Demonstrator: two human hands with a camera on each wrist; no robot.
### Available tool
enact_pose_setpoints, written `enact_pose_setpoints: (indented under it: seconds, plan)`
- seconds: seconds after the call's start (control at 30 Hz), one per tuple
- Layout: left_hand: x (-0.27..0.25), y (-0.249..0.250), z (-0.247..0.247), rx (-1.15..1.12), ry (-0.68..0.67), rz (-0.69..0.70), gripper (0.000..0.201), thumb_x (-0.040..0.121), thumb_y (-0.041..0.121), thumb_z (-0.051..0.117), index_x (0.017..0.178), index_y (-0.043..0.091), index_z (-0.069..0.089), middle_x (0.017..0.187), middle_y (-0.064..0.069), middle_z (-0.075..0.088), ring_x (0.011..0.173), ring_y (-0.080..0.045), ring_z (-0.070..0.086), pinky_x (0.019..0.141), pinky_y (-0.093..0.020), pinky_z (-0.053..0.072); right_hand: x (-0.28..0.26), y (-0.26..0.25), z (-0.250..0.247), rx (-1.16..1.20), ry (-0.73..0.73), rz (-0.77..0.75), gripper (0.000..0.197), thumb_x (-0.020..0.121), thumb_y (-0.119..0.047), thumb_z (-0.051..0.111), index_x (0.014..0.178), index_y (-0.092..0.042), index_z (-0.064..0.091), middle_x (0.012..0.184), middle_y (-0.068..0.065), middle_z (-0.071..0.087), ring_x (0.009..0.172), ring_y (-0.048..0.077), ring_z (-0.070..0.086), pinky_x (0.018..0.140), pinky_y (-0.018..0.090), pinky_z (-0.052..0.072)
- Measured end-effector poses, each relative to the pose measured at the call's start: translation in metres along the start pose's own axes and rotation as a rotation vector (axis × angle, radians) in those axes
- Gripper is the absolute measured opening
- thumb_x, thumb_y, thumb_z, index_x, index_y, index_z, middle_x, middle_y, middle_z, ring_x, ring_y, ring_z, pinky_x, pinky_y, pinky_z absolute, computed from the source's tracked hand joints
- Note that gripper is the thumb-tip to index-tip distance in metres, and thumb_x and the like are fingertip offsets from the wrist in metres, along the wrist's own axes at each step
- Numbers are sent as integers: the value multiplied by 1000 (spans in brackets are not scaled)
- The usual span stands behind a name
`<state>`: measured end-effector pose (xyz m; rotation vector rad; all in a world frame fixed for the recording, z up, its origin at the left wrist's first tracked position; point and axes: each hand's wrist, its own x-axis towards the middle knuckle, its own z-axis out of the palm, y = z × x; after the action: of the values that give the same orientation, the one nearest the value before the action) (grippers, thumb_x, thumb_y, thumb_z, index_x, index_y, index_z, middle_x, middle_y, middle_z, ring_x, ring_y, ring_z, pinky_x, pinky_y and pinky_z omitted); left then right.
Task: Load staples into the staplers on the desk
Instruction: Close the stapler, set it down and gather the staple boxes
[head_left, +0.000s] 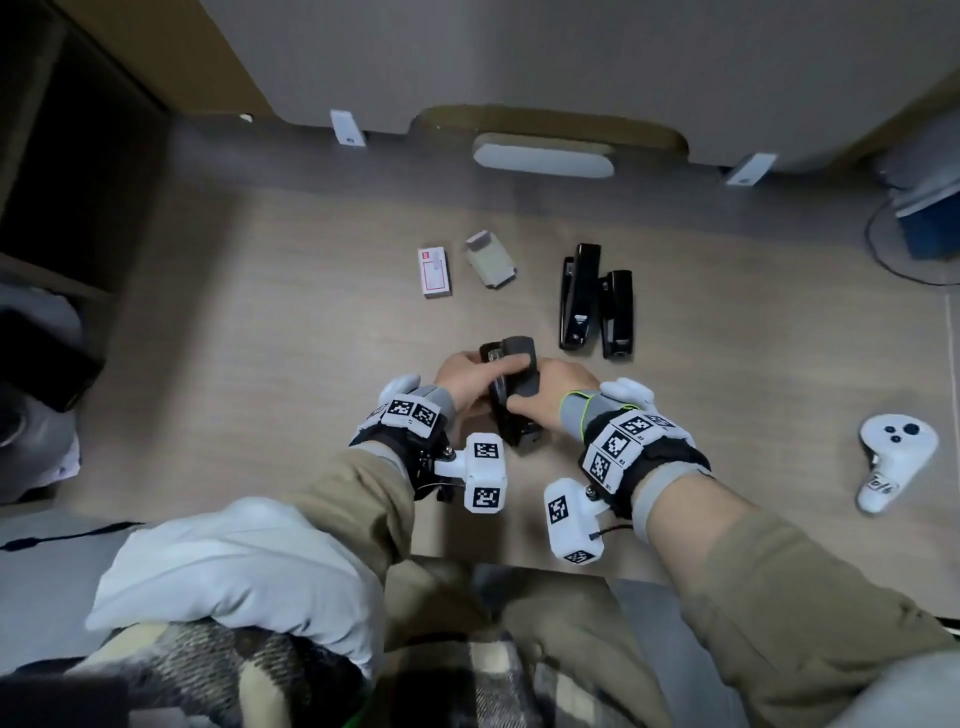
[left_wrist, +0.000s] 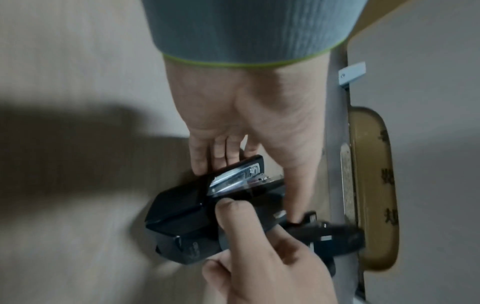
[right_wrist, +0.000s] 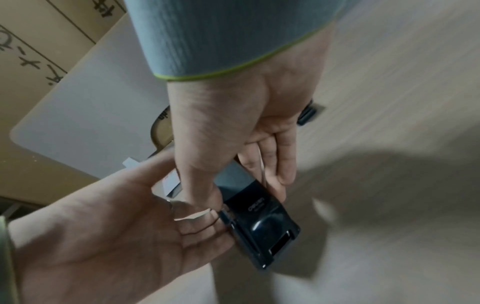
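Together, left hand (head_left: 460, 375) and right hand (head_left: 553, 393) clasp the black stapler (head_left: 511, 395); fingers curled round it.

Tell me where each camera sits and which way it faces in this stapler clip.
Head: worn on the head, facing forward and down at the desk; both sleeved forearms show, left hand and right hand gripping the held stapler.
Left wrist: on the left wrist, looking along the palm to the fingers; the right hand enters from below.
Right wrist: on the right wrist, looking along that palm; the left hand enters from lower left.
Shared: all three show both hands on the held stapler.
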<state>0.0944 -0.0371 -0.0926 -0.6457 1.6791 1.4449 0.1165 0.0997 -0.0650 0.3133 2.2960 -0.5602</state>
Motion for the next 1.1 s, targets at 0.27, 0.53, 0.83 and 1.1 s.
enact_pose_setpoints:
  seconds: [0.27,0.53,0.83,1.1]
  plan:
    - [-26,26,82,-42,64,113,56,70,29,85,116,6,63,105,-10,75,85,-16,72,79,-33,61,-28,76,-44,122,100,-65,43,68,-56,59,104,-33,63,89,-3,71,84,26,66,74,32,55]
    - [-24,93,172,45,-24,274,52,70,26,84,115,11,64,92,0,72,77,-13,69,60,-19,55,-21,143,-111,261,270,25,51,78,-44,65,120,-20,49,105,10,68,94,33,65,82,39,54]
    - [6,83,197,155,-6,270,42,88,14,67,129,10,57,108,-6,66,80,-15,59,69,-27,50,26,178,-105,284,323,206,47,78,-38,69,115,-13,55,106,11,67,95,35,64,74,33,47]
    - [12,94,152,209,56,87,9,84,10,64,78,5,69,53,-7,63,52,-25,64,67,-38,58,47,154,-111,335,410,193,52,87,-44,59,127,-14,48,123,13,60,109,36,58,80,34,40]
